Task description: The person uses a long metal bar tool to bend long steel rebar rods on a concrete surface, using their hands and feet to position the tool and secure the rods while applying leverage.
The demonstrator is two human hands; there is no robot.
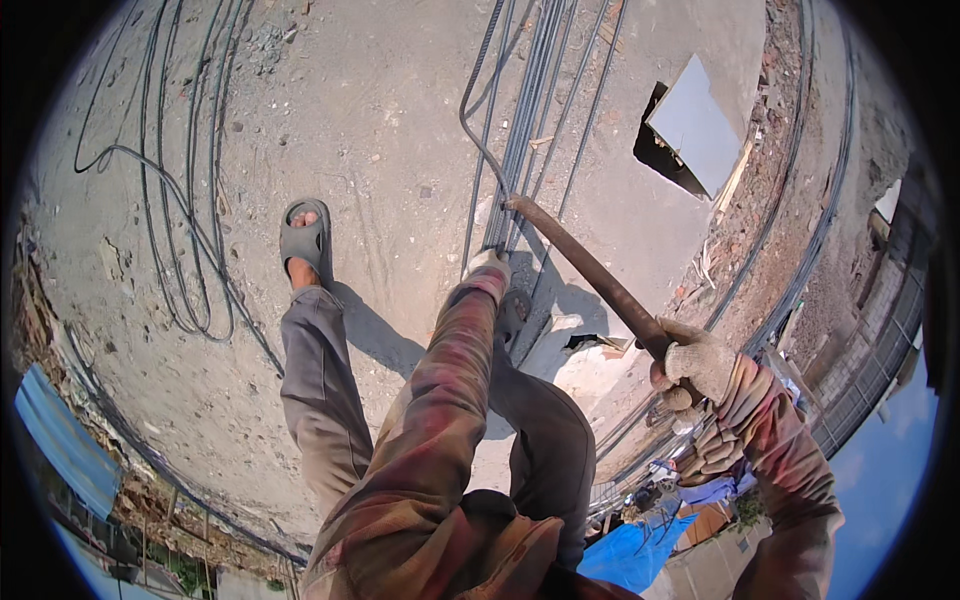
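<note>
My right hand, in a pale work glove, is wrapped around the near end of a long rusty pipe. The pipe slants up to the left, and its far end meets a bent ribbed steel bar; the bar seems to enter it. My left hand, also gloved, reaches down to a bundle of straight steel bars by my right foot. It looks closed around the bars, though the sleeve hides part of the fingers.
Looped steel rods lie on the dusty ground at left. A pale board leans over a dark hole at upper right. Near my right foot is another small hole. More long bars and a blue tarp lie rightward.
</note>
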